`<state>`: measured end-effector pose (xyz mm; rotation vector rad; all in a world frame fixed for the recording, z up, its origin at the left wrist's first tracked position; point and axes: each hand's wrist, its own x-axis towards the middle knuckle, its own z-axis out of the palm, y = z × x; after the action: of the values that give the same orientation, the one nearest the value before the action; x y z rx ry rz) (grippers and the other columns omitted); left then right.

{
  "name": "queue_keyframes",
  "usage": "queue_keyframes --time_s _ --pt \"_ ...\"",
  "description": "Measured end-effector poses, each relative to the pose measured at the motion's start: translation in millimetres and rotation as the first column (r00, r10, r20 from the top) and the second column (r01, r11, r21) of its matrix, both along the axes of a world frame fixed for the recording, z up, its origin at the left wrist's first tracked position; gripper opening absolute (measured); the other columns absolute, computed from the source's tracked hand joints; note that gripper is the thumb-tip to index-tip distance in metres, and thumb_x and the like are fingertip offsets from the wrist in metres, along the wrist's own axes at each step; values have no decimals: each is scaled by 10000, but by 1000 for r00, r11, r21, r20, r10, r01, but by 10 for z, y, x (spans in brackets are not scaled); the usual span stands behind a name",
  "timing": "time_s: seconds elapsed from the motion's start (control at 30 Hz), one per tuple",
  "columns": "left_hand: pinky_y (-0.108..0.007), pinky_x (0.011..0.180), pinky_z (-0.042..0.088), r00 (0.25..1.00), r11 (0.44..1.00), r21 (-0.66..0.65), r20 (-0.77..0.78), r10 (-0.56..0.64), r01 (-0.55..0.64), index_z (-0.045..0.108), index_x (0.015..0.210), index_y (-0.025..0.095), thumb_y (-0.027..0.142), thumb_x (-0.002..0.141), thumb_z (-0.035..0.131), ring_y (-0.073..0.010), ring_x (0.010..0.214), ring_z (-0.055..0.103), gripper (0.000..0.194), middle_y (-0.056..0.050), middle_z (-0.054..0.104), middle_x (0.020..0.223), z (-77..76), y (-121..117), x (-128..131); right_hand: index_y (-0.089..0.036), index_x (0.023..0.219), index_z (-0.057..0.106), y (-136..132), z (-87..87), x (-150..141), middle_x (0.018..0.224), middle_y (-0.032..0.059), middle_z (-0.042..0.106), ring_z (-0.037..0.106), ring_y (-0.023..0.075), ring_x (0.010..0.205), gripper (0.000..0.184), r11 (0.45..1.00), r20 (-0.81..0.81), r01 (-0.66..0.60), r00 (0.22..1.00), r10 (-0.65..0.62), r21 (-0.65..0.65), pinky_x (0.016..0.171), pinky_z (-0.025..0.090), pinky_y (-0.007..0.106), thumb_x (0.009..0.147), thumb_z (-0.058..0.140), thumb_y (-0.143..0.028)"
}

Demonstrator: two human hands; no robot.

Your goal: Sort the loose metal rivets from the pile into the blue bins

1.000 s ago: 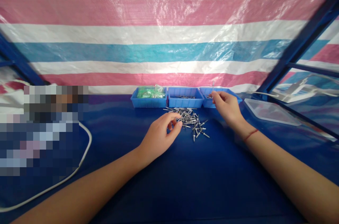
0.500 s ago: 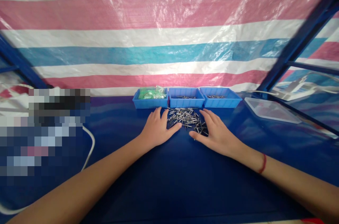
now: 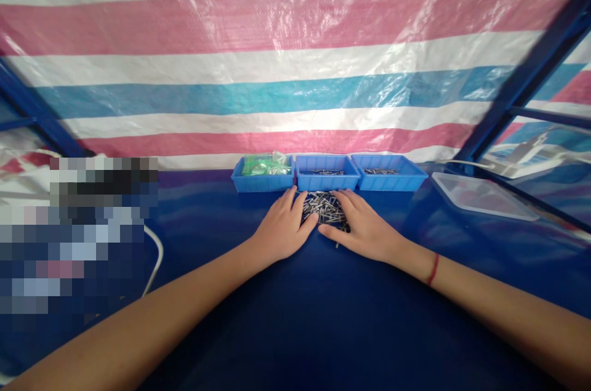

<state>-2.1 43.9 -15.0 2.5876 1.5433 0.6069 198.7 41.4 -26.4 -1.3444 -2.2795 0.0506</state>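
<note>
A pile of small silvery metal pins that look like rivets (image 3: 325,206) lies on the dark blue tabletop (image 3: 314,317). Along its left side rests my left hand (image 3: 285,225), fingers forward and thumb apart. My right hand (image 3: 362,225) borders the pile on the right, its thumb reaching toward the left thumb. Both hands are open and cup the pile, palms down; parts of it are hidden under the fingers. Just behind the fingertips stands the middle blue bin (image 3: 327,182), with similar pins inside.
Left of the middle bin is a blue bin (image 3: 263,184) holding green and clear plastic bags. On the right, another blue bin (image 3: 392,183) contains metal pins. A translucent lid (image 3: 484,199) lies farther right. A white cable (image 3: 157,255) curves at left; striped sheeting (image 3: 277,95) hangs behind.
Both hands have moved inward, the right one leftward and the left one rightward. Between them the spread of pins has become narrower and more compact.
</note>
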Motion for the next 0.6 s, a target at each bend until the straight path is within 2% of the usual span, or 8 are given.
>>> queue_keyframes --time_s 0.1,0.3,0.43,0.6 --pt "-473 1078 305 1000 1000 1 -18 -10 10 392 1333 75 358 928 372 -297 1318 366 494 -206 413 1402 -5 19 18 -126 1333 404 31 3 -18 1304 192 486 442 342 1232 748 998 -32 -55 998 55 -12 1026 362 528 789 496 -630" --pt "-456 1073 307 999 999 32 -28 31 -30 451 1269 79 355 901 418 -303 1309 364 461 -198 426 1384 -4 33 23 -113 1311 424 44 39 -47 1318 205 470 427 345 1242 732 999 -50 -46 998 45 -14 1025 360 523 788 510 -617" --pt "-431 1040 346 999 999 38 -26 -20 21 506 1179 103 306 889 424 -276 1229 454 363 -153 534 1276 -9 46 24 -110 1298 433 42 72 -67 1276 191 505 472 313 1201 698 994 -42 -101 994 100 -39 1018 378 492 805 499 -600" --pt "-428 1037 344 998 998 32 -13 -55 55 467 1237 125 308 885 424 -259 1242 436 399 -141 493 1327 2 45 21 -124 1316 415 61 78 -90 1351 215 434 400 345 1272 740 991 9 -135 991 135 -21 1020 355 530 772 527 -614"
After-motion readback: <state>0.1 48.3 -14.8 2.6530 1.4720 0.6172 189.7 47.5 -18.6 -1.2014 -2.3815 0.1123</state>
